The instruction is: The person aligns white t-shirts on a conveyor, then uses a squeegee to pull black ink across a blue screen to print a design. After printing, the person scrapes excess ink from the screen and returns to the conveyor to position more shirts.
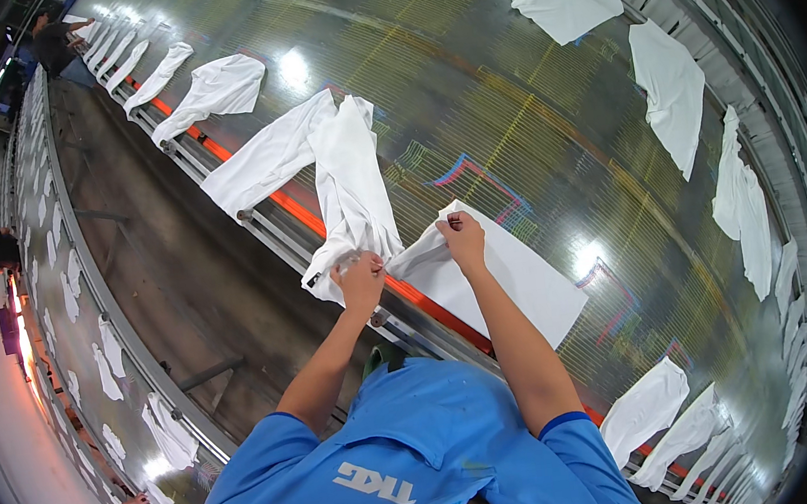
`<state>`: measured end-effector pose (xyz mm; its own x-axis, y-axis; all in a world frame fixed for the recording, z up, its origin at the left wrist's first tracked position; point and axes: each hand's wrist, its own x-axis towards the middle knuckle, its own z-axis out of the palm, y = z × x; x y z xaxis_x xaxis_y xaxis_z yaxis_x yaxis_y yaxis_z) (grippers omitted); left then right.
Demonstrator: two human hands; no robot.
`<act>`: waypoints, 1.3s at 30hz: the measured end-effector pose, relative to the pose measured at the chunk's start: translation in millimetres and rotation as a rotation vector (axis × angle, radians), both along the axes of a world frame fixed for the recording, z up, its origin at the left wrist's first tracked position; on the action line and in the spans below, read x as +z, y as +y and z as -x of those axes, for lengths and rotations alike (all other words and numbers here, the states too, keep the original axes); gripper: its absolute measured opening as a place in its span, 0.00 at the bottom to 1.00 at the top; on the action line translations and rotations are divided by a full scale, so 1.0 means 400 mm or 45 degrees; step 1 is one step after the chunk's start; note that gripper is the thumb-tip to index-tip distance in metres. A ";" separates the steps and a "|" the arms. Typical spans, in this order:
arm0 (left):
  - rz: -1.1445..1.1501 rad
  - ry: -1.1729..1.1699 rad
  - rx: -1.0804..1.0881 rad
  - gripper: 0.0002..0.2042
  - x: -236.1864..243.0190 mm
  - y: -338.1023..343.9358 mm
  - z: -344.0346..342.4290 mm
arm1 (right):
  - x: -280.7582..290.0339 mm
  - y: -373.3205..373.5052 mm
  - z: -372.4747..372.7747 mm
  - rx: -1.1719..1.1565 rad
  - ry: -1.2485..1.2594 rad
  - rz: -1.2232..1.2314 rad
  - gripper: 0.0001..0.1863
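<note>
My left hand (361,281) is closed on white fabric at the near edge of a long table. A rumpled white fabric piece (348,174) extends from there across the table edge, beside another folded length (266,156). My right hand (463,238) pinches the upper corner of a flat white fabric panel (524,274), fingers curled over its edge. Between the two hands the panel's left side is lifted and creased. Its right part lies smooth on the table. The exact fold under my left fingers is hidden.
The long table (466,98) carries coloured outline marks and a red-orange strip (296,209) along its near rail. More white pieces (219,86) hang along both edges. A dark aisle (139,211) separates it from another table at left. Several other people work at a distance.
</note>
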<state>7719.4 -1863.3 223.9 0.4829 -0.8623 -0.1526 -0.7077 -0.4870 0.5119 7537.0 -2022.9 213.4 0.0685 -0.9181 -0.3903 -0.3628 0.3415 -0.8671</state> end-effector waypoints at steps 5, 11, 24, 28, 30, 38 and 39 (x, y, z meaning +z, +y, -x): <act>0.080 -0.057 -0.090 0.05 0.085 0.016 0.024 | 0.030 0.002 0.009 -0.005 0.091 0.283 0.18; 0.189 0.116 -0.431 0.05 0.141 0.027 0.094 | 0.071 -0.045 0.046 -0.081 -0.320 -0.116 0.14; -0.136 0.527 -0.903 0.08 0.099 0.000 0.346 | 0.047 -0.061 0.368 -0.011 0.162 0.152 0.13; -0.058 0.461 -1.140 0.08 0.080 -0.011 0.402 | 0.039 -0.057 0.442 0.038 0.410 0.209 0.14; -0.069 0.474 -1.224 0.08 0.073 -0.019 0.423 | 0.042 -0.058 0.469 0.085 0.496 0.267 0.15; -0.362 0.471 -1.368 0.06 0.053 -0.048 0.504 | 0.049 -0.052 0.547 0.157 0.612 0.328 0.13; -0.351 0.478 -1.383 0.06 0.056 -0.050 0.512 | 0.047 -0.049 0.553 0.149 0.625 0.346 0.13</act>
<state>7514.6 -1883.2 246.3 -0.5981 -0.7090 -0.3738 -0.6463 0.1509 0.7480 7315.8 -2042.6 232.3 0.0458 -0.9872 -0.1525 -0.7672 0.0631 -0.6383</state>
